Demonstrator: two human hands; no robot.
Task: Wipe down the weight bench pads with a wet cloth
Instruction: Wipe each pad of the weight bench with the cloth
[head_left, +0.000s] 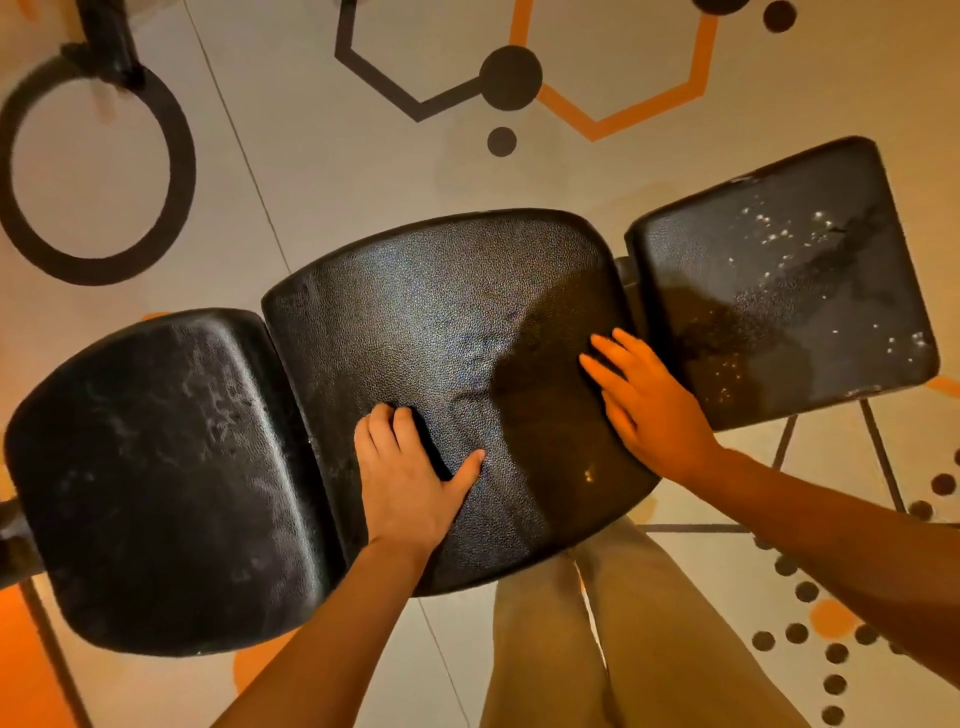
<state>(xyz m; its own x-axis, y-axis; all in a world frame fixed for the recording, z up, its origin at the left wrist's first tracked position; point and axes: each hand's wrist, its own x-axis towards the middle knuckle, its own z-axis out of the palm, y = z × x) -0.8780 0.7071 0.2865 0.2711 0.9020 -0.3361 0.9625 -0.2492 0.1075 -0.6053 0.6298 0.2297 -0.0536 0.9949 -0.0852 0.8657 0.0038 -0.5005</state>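
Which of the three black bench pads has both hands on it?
The middle black textured pad: the left hand and the right hand both rest on it. The scuffed left pad and the white-flecked right pad are untouched.

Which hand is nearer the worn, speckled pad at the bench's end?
Right. The right hand lies flat beside the speckled pad; the left hand presses mid-centre pad, farther away.

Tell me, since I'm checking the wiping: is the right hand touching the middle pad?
Touching: the head view shows the right hand lying flat on the middle pad.
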